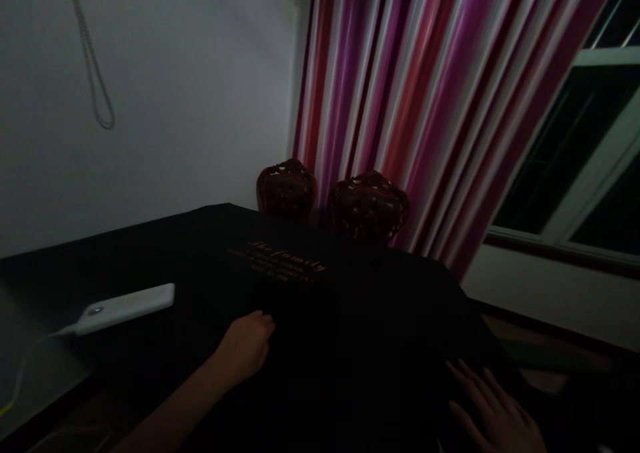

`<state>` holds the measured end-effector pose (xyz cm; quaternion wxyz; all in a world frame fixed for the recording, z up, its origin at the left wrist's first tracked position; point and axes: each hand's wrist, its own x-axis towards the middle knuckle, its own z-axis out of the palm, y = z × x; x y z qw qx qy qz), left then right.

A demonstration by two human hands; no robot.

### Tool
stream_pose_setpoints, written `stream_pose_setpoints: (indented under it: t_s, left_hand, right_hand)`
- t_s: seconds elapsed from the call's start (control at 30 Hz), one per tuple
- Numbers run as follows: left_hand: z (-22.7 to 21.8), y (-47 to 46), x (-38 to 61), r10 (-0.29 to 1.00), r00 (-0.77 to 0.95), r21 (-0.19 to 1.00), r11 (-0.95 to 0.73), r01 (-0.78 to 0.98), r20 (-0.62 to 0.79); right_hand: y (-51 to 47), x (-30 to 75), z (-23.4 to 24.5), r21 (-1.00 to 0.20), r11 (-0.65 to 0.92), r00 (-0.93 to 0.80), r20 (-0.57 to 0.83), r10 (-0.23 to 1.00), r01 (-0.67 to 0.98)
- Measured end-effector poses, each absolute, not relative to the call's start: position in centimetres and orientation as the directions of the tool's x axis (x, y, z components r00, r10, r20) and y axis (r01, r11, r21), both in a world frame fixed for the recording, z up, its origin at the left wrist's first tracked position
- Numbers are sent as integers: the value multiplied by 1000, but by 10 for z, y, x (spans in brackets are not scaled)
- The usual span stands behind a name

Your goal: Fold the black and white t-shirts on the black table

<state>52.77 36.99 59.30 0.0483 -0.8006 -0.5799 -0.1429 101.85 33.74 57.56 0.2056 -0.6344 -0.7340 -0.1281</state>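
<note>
My left hand (246,345) is closed above or on the black-covered table (360,333), its fingers curled in. What it holds, if anything, is hidden in the dark. Just beyond that hand, gold lettering (283,260) that begins "The family" runs across the black cover. My right hand (500,413), near the table's right side, lies open with its fingers stretched out and palm down. It holds nothing that I can see.
On the table's left part lies a white power bank (127,306) with a cable (30,356) plugged in. Two carved dark chairs (287,190) stand behind the far edge. A striped curtain (400,100) hangs beside a window (575,153). The room is dim.
</note>
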Motion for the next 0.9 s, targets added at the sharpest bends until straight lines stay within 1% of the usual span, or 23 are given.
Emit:
stream_pose_setpoints:
  t_s: [0.07, 0.1, 0.17, 0.23, 0.33, 0.4, 0.47, 0.53, 0.6, 0.7, 0.77, 0.83, 0.9]
  left_hand:
    - [591, 345, 529, 929, 265, 92, -297, 951, 259]
    - [590, 334, 529, 940, 233, 91, -262, 961, 248]
    - [591, 314, 534, 954, 156, 92, -185, 978, 256]
    - [591, 295, 549, 943, 123, 129, -170, 977, 308]
    - [589, 273, 587, 921, 138, 194, -220, 956, 363]
    - [586, 267, 609, 938, 81, 197, -154, 968, 336]
    - [585, 268, 618, 955, -8, 213, -58, 975, 296]
    - [586, 272, 612, 964, -58, 284, -18, 959, 259]
    - [588, 275, 599, 972, -87, 393, -7, 920, 220]
    - [586, 273, 583, 978, -75, 553, -45, 832, 192]
    - [581, 269, 579, 977, -21, 626, -119, 771, 212]
    - [575, 268, 576, 967, -8, 673, -170, 720, 253]
    - [573, 269, 567, 940, -86, 698, -181, 693, 329]
  right_hand:
    - [333, 1019, 581, -54, 171, -131, 435, 891, 984]
    - [331, 1016, 585, -69, 154, -110, 428, 897, 986]
    - [324, 1003, 597, -134, 122, -54, 428, 902, 983]
    - [316, 979, 613, -213, 175, -71, 422, 904, 961]
    - [300, 930, 631, -295, 364, -249, 362, 898, 884]
    - [292, 899, 637, -320, 459, -376, 290, 880, 829]
    - [288, 882, 639, -330, 498, -436, 247, 865, 802]
    - [290, 881, 641, -334, 495, -431, 250, 867, 802]
    - [295, 893, 645, -338, 477, -401, 273, 875, 811]
    - [302, 911, 653, -354, 431, -305, 359, 882, 830]
    - [303, 914, 659, -383, 411, -242, 417, 876, 827]
    - [301, 908, 667, -423, 428, -237, 434, 869, 798]
    - [299, 893, 674, -456, 464, -266, 433, 861, 760]
